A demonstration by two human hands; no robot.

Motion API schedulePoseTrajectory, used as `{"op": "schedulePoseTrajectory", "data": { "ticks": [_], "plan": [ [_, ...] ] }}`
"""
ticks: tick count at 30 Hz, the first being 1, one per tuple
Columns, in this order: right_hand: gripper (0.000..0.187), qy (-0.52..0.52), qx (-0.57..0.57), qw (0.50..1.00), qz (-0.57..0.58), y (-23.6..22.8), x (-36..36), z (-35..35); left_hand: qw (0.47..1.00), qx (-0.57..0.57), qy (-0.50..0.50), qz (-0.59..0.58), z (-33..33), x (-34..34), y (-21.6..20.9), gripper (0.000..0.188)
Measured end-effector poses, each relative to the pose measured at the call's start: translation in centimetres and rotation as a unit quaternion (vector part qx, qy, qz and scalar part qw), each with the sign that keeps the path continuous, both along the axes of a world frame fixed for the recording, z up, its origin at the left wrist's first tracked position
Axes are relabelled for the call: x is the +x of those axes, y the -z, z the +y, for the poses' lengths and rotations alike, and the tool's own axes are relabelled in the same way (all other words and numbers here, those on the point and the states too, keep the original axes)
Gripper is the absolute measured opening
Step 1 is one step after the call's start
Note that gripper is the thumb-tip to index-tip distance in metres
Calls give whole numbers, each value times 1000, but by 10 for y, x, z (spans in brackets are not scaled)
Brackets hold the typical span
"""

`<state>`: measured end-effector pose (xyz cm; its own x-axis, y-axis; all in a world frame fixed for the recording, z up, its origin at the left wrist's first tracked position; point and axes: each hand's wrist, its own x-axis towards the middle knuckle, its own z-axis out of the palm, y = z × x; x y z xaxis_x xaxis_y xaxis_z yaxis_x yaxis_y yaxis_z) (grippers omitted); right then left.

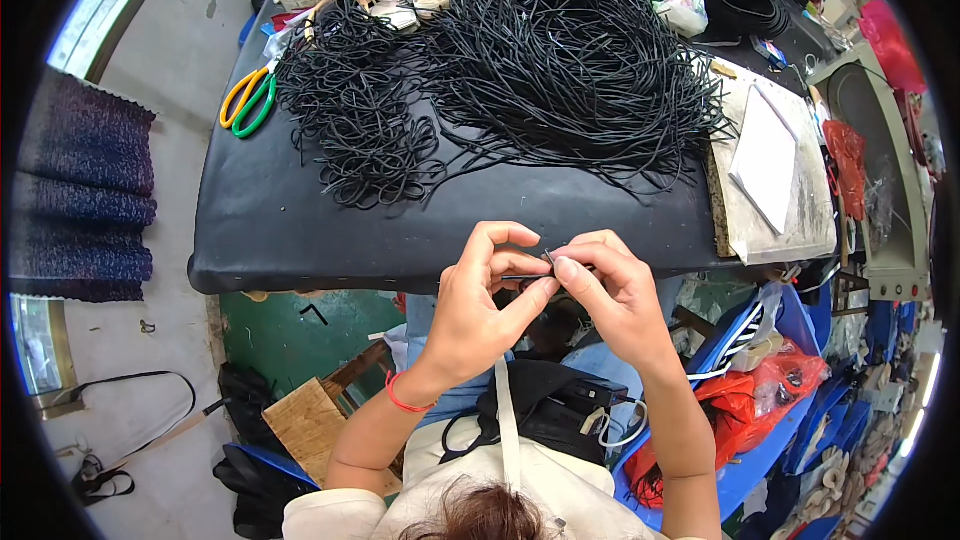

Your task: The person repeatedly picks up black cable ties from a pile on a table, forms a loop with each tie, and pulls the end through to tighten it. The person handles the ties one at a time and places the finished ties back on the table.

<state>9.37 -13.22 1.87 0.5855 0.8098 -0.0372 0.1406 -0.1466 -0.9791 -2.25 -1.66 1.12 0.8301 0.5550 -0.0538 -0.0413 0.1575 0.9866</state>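
Observation:
Just off the near edge of the black-covered table [300,240], my two hands meet at the fingertips. Between thumb and fingers my left hand [475,310] pinches a thin black cord [518,278]. My right hand [620,300] grips the same dark piece from the other side, and a short end sticks up between the fingertips. Most of the piece is hidden by the fingers. Beyond my hands lies a large heap of straight black cords [570,70]. To its left sits a smaller pile of looped, knotted-looking black cords [360,120].
Scissors [248,102] with yellow and green handles lie at the table's left. A worn board [780,195] bearing a white pad is on the right. Red bags [765,390] fill a blue bin [735,480] beside me; a wooden stool [305,425] stands at lower left.

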Motion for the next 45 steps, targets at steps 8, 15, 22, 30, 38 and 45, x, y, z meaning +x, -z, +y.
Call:
{"op": "schedulePoseTrajectory", "data": {
  "ticks": [8,15,22,30,38,45],
  "plan": [
    [18,126,44,962,240,-6,-7,3,993,-51,103,36,0,-4,-7,34],
    [17,68,25,981,179,-10,-8,2,995,-54,73,49,-5,-1,-2,20],
    [19,80,52,984,152,-7,-11,0,983,-115,134,58,-4,-1,-2,18],
    [20,177,83,956,219,-10,-10,9,994,-78,76,30,-22,2,-3,14],
    [21,180,65,966,176,-1,3,10,989,-127,77,-6,-10,8,6,19],
    [18,117,17,975,189,-10,3,-9,982,-169,77,-25,-3,9,5,22]
  ]
}}
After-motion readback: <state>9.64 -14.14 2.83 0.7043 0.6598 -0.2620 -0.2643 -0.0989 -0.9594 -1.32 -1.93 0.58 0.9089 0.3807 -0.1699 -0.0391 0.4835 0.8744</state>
